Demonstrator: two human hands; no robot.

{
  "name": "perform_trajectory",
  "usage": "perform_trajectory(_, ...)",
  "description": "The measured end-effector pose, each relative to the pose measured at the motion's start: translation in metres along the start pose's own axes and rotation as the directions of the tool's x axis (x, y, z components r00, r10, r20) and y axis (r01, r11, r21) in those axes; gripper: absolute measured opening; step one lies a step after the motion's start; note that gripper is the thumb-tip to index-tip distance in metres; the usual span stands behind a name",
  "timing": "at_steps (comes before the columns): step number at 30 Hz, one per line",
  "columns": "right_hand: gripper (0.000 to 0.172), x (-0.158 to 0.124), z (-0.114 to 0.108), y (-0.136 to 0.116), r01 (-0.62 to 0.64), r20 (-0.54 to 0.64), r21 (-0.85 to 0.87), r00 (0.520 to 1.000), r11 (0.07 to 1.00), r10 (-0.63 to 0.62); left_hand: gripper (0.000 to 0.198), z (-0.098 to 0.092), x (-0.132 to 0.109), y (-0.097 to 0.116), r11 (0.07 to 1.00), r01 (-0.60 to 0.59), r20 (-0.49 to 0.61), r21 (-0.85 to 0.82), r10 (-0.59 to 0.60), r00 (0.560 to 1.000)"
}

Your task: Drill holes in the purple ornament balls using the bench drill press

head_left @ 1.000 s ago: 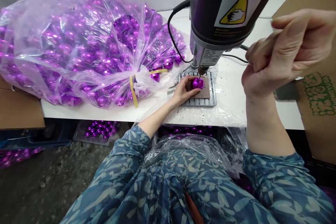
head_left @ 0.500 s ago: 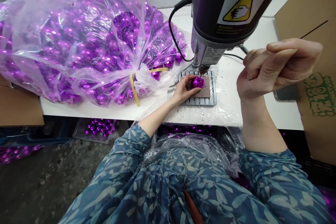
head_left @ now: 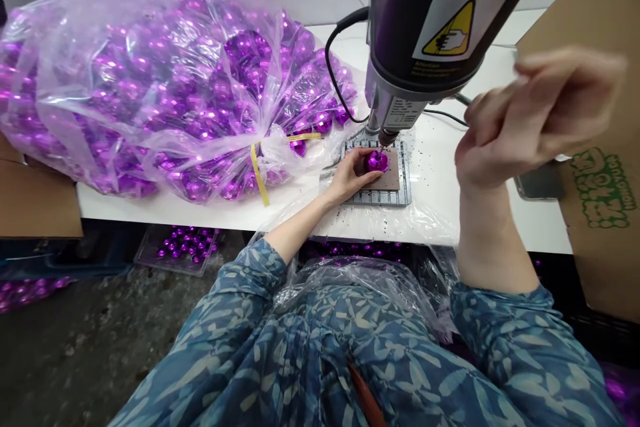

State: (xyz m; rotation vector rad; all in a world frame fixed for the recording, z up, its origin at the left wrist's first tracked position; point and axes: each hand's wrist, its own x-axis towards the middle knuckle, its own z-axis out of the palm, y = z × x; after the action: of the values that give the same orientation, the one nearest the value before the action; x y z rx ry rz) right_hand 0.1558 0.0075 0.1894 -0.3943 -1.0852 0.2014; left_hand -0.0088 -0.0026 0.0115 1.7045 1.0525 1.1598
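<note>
Under the drill press (head_left: 425, 33), my left hand (head_left: 351, 175) grips a shiny purple ball (head_left: 378, 161) between thumb and fingers. The ball rests on a brown board (head_left: 393, 177) lying on the slotted metal base (head_left: 404, 197). The drill bit comes down to the top of the ball; whether it touches is too small to tell. My right hand (head_left: 530, 120) is raised to the right of the drill press, blurred by motion, with curled fingers. What it holds, if anything, cannot be made out.
A large clear bag (head_left: 165, 93) of purple balls, tied with yellow strips, fills the left of the white table (head_left: 200, 211). Cardboard boxes stand at both sides. A dark flat object (head_left: 539, 180) lies near the right box. A tray (head_left: 186, 247) of purple balls sits below.
The camera view has shifted slightly. My right hand has moved a little and is more blurred. My left hand still holds the ball on the board.
</note>
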Motion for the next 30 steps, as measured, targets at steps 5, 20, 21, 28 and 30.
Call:
perform_trajectory(5, 0.048, 0.051, 0.027, -0.003, -0.246, 0.078, 0.029, 0.967, 0.969, 0.243, 0.050, 0.005, -0.007, 0.008, 1.000, 0.019, -0.065, 0.007, -0.018, 0.998)
perform_trajectory(20, 0.039, 0.059, 0.018, 0.009, -0.398, 0.069, 0.010, 0.915, 0.917, 0.396, 0.025, -0.048, -0.151, 0.033, 0.740, -0.463, 0.374, 0.488, 0.302, 0.877)
perform_trajectory(21, 0.034, 0.059, 0.019, 0.009, -0.393, 0.058, -0.011, 0.918, 0.919, 0.393, 0.018, -0.053, -0.125, 0.031, 0.782, -0.373, 0.261, 0.500, 0.275, 0.925)
perform_trajectory(28, 0.054, 0.057, 0.024, 0.008, -0.301, 0.077, 0.125, 0.953, 0.945, 0.293, 0.028, -0.089, 0.079, -0.009, 0.779, 0.168, -0.234, 0.604, -0.027, 0.972)
perform_trajectory(30, 0.053, 0.057, 0.024, 0.008, -0.307, 0.094, 0.115, 0.950, 0.945, 0.297, 0.032, -0.095, 0.097, -0.019, 0.774, 0.232, -0.239, 0.589, -0.108, 0.965)
